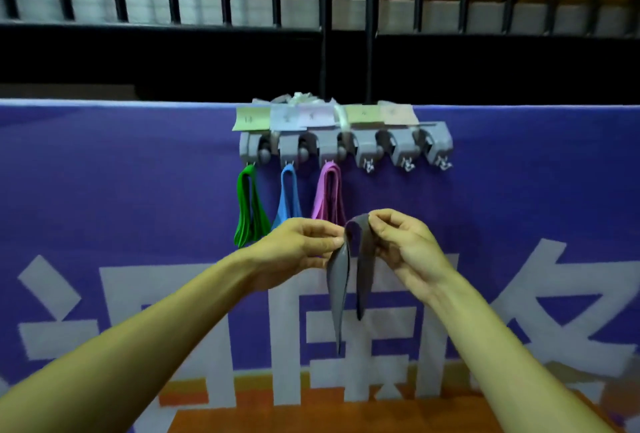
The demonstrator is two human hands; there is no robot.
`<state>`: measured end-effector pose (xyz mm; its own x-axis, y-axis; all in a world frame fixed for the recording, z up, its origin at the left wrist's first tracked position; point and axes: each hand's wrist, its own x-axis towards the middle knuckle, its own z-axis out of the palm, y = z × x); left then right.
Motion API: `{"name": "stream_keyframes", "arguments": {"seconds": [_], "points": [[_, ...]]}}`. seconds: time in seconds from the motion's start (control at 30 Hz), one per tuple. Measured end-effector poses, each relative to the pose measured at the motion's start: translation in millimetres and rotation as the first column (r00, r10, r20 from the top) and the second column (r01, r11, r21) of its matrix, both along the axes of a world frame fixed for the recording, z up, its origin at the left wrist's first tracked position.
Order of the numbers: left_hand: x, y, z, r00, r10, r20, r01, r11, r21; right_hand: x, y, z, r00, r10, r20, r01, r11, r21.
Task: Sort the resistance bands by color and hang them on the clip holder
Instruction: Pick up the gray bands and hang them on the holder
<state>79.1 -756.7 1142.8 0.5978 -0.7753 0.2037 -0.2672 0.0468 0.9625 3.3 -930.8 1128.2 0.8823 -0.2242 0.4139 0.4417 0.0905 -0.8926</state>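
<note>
A grey clip holder [346, 145] with several hooks is fixed to a purple banner. Green bands [247, 205] hang from its first hook, blue bands [288, 195] from the second, pink-purple bands [329, 193] from the third. The three hooks to the right [405, 164] are bare. Below the holder, my left hand [298, 250] and my right hand [403, 245] each pinch the top of a dark grey band [341, 280], which droops in a loop between them. Coloured paper labels [325, 117] sit above the hooks.
The purple banner [519, 190] with large white characters covers a barrier. Behind it runs a black metal railing [322, 17], with yellow and orange padding beyond. An orange strip [311, 415] lies along the banner's bottom.
</note>
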Motion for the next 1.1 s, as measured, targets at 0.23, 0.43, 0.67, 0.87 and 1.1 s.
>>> {"name": "stream_keyframes", "arguments": {"seconds": [0.23, 0.43, 0.67, 0.87, 1.1], "points": [[35.4, -60.1, 56.0, 0.958, 0.211, 0.194, -0.219, 0.976, 0.019, 27.6, -38.9, 45.9, 0.978, -0.185, -0.094, 0.198, 0.967, 0.161], [61.0, -94.2, 87.4, 0.64, 0.387, 0.664, -0.532, 0.847, 0.019, 60.6, -60.3, 68.1, 0.954, -0.28, -0.112, 0.3, 0.919, 0.255], [86.2, -117.5, 103.9, 0.52, 0.399, 0.756, -0.639, 0.769, 0.033, 94.6, -72.3, 80.0, 0.949, -0.301, -0.092, 0.314, 0.911, 0.268], [104.8, -128.3, 104.2, 0.439, 0.409, 0.8, -0.712, 0.701, 0.032, 126.4, -79.9, 73.0, 0.923, -0.37, -0.108, 0.386, 0.891, 0.238], [122.9, -142.3, 92.1, 0.261, 0.36, 0.896, -0.774, 0.632, -0.029, 156.8, -84.6, 54.4, 0.854, -0.505, -0.123, 0.518, 0.847, 0.123]]}}
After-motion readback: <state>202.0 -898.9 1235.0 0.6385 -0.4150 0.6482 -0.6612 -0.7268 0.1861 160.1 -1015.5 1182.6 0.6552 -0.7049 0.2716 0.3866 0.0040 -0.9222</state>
